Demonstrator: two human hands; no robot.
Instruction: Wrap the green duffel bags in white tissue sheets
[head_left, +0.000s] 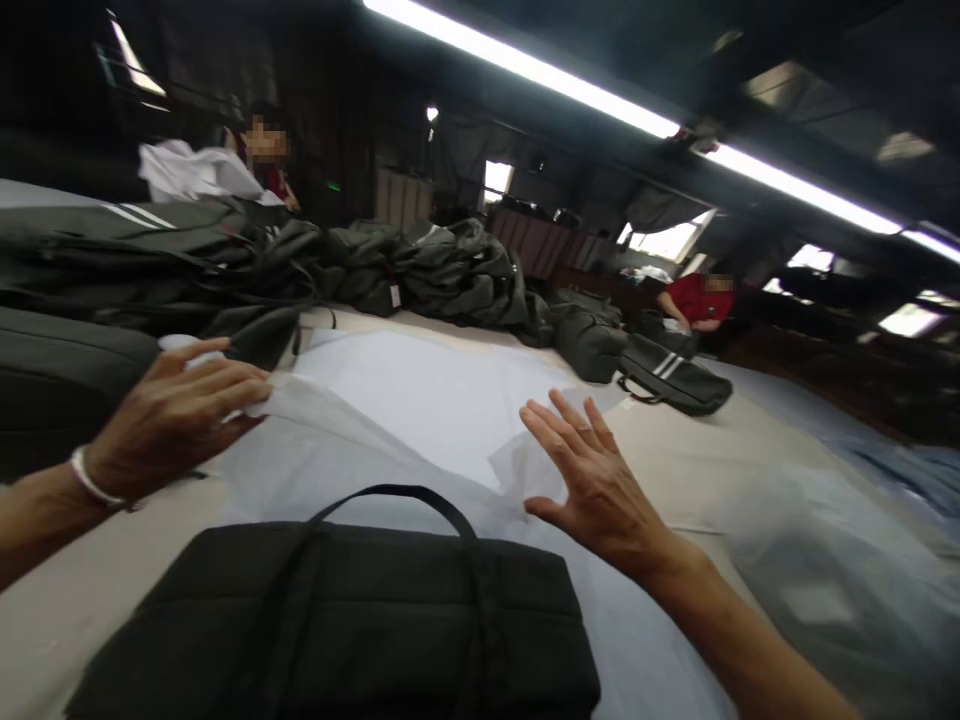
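Note:
My left hand (187, 410), with a white band at the wrist, pinches the corner of a thin white sheet (330, 410) at the left. The sheet stretches from there toward the right. My right hand (592, 480) has its fingers spread beside the sheet's crumpled right end and grips nothing. Below and between both hands lies a dark green bag (427, 620), its strap handle arching up from the top. White paper sheets (435, 380) lie flat on the table behind the bag and partly under it.
Dark bags (457, 270) are piled along the table's far side and left. A striped bag (675, 375) lies at the right back. Clear plastic (840, 570) covers the right side. Two people in red are across the table.

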